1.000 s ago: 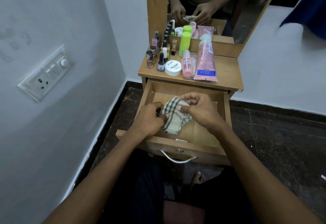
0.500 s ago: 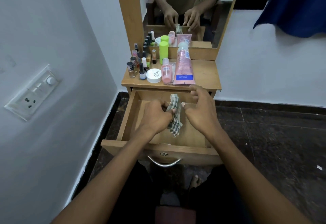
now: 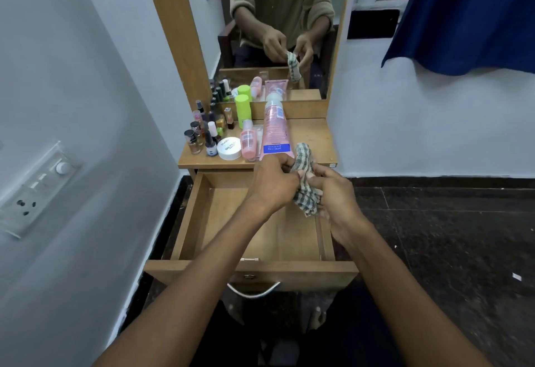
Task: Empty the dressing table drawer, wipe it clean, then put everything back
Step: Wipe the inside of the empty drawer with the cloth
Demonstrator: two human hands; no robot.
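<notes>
The wooden drawer (image 3: 185, 222) of the dressing table stands pulled out, its inside bare. Above its back right part, my left hand (image 3: 272, 184) and my right hand (image 3: 333, 199) both grip a checked cloth (image 3: 305, 178), bunched between them and lifted clear of the drawer. On the tabletop (image 3: 315, 135) behind lie a pink tube (image 3: 275, 126), a small pink bottle (image 3: 248, 142), a white round jar (image 3: 228, 149), a green bottle (image 3: 242, 110) and several nail polish bottles (image 3: 202, 135).
A mirror (image 3: 278, 19) in a wooden frame rises behind the tabletop. A white wall with a switch plate (image 3: 34, 187) is close on the left. Dark stone floor (image 3: 448, 236) spreads to the right. A blue curtain (image 3: 469, 13) hangs at upper right. The drawer handle (image 3: 254, 290) faces me.
Both hands have lifted the cloth up out of the drawer and toward its back right, bunching it tighter. The view has tilted upward.
</notes>
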